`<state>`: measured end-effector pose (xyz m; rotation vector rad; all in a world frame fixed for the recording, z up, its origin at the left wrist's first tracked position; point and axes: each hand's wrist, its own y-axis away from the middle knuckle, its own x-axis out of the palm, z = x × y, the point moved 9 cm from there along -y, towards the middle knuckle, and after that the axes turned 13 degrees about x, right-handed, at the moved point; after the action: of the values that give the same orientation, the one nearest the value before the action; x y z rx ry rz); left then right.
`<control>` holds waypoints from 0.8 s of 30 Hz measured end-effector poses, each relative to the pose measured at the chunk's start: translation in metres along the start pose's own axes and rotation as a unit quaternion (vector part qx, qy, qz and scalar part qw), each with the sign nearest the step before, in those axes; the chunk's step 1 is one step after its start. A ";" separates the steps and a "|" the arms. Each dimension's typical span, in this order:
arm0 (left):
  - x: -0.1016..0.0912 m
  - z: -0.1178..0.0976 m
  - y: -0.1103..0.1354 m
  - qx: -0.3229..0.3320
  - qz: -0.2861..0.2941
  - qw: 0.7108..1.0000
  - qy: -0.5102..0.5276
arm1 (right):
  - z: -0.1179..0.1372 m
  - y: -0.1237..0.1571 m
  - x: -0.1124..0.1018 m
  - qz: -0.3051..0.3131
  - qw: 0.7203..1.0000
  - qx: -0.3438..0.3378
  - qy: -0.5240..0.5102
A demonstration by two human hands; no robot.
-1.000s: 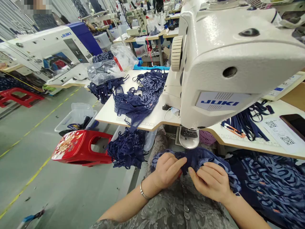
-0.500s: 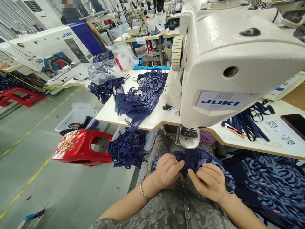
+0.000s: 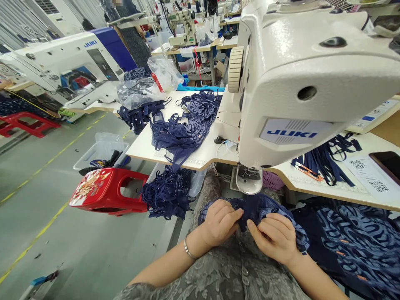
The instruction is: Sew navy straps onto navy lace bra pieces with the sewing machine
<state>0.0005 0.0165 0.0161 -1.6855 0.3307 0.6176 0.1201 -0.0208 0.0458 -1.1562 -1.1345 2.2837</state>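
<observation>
Both my hands hold a navy patterned fabric piece point(image 3: 259, 208) in my lap, just below the presser foot point(image 3: 249, 180) of a white JUKI sewing machine point(image 3: 300, 79). My left hand point(image 3: 218, 223), with a bracelet at the wrist, pinches the cloth's left side with curled fingers. My right hand point(image 3: 275, 238) grips the cloth's right side, its thumb pressed against the fold. The two thumbs nearly meet.
A heap of navy straps point(image 3: 184, 127) lies on the white table point(image 3: 143, 148); more hang in a bundle point(image 3: 168, 193) below it. A red stool point(image 3: 106, 191) and clear bin point(image 3: 100, 150) stand on the floor left. Patterned cloth point(image 3: 353, 237) is piled at right. A phone point(image 3: 387, 160) and QR sheets lie far right.
My hands have stayed on the cloth with only small finger shifts. A person at the back has walked to the right behind the far machine.
</observation>
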 end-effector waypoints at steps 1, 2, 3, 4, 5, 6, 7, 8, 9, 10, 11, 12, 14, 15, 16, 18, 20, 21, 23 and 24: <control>0.000 0.000 0.000 0.000 0.000 1.000 0.000 | 0.000 0.000 0.000 -0.003 1.000 0.002 -0.001; 0.000 0.000 0.000 -0.001 0.000 1.000 0.000 | 0.000 0.000 0.000 -0.005 1.000 0.003 -0.003; 0.001 0.000 0.000 -0.002 0.001 1.000 0.000 | -0.001 0.000 0.000 -0.007 1.000 0.006 -0.004; 0.001 0.000 0.001 -0.003 0.002 1.000 0.001 | -0.001 0.001 0.001 -0.009 1.000 0.007 -0.006; 0.002 0.000 0.002 -0.005 0.004 1.000 0.002 | -0.001 0.002 0.001 -0.009 1.000 0.007 -0.008; 0.002 0.001 0.002 -0.006 0.006 1.000 0.003 | -0.001 0.004 0.001 -0.008 1.000 0.007 -0.009; 0.003 0.001 0.003 -0.008 0.008 1.000 0.004 | -0.001 0.006 0.001 -0.007 1.000 0.006 -0.009; 0.004 0.001 0.004 -0.010 0.012 1.000 0.004 | -0.001 0.007 0.001 -0.006 1.000 0.004 -0.007; 0.005 0.002 0.004 -0.014 0.017 1.000 0.004 | -0.001 0.008 0.000 -0.005 1.000 -0.001 -0.004; 0.006 0.003 0.004 -0.019 0.024 1.000 0.004 | -0.002 0.008 -0.001 -0.001 1.000 -0.003 0.002; 0.006 0.004 0.004 -0.027 0.031 0.999 0.002 | -0.004 0.007 0.000 0.009 1.000 0.002 0.013; 0.008 0.006 0.003 -0.038 0.043 0.998 -0.003 | -0.009 0.005 0.001 0.025 0.999 0.017 0.031; 0.013 0.008 0.000 -0.053 0.086 0.995 -0.013 | -0.028 0.001 0.007 0.074 0.990 0.081 0.091; 0.016 0.009 -0.002 -0.055 0.111 0.992 -0.014 | -0.037 0.001 0.010 0.100 0.982 0.108 0.120; 0.018 0.009 -0.004 -0.058 0.135 0.989 -0.010 | -0.044 0.003 0.014 0.131 0.975 0.118 0.135; 0.022 0.013 -0.006 -0.087 0.169 0.981 0.028 | -0.047 0.009 0.023 0.198 0.970 0.091 0.107; 0.026 0.022 -0.004 -0.162 0.175 0.962 0.131 | -0.046 0.017 0.026 0.242 0.968 0.060 0.032; 0.030 0.028 0.001 -0.224 0.173 0.936 0.209 | -0.049 0.018 0.022 0.243 0.968 0.069 0.001; 0.041 0.035 0.017 -0.354 0.161 0.844 0.370 | -0.058 0.015 0.009 0.218 0.969 0.105 -0.041; 0.046 0.037 0.026 -0.404 0.149 0.796 0.426 | -0.061 0.010 0.003 0.204 0.970 0.121 -0.058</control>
<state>0.0165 0.0520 -0.0350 -2.7371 1.1159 0.1528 0.1673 0.0054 0.0150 -1.2621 -0.6703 2.7366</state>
